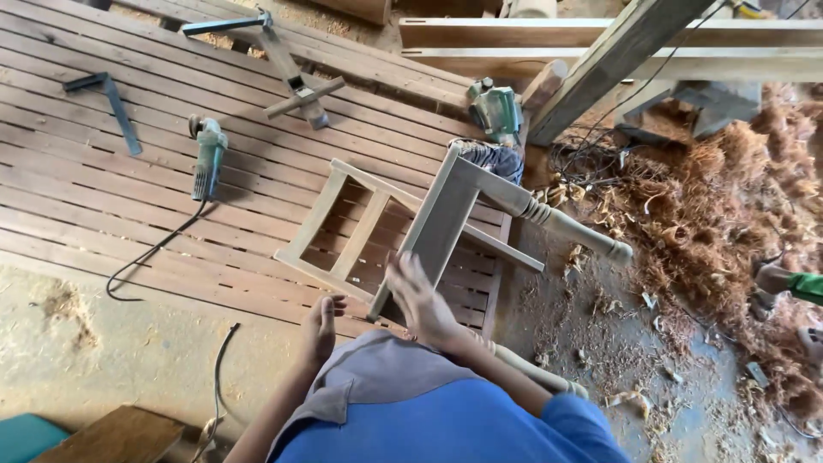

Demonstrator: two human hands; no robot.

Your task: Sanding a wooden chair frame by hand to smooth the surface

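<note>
Right hand (422, 302), fingers spread, presses the unfinished wooden chair frame (429, 227); left hand (321, 326) hovers open at nine o'clock.

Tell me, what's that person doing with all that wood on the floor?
A person in a blue shirt is bending over an unfinished wooden chair frame lying on its side on a slatted wooden platform. Their right hand is open, touching or just above the frame's near end, while the left hand hovers open beside it. An angle grinder with its cord lies to the left, and wood shavings are heaped on the right.
</note>
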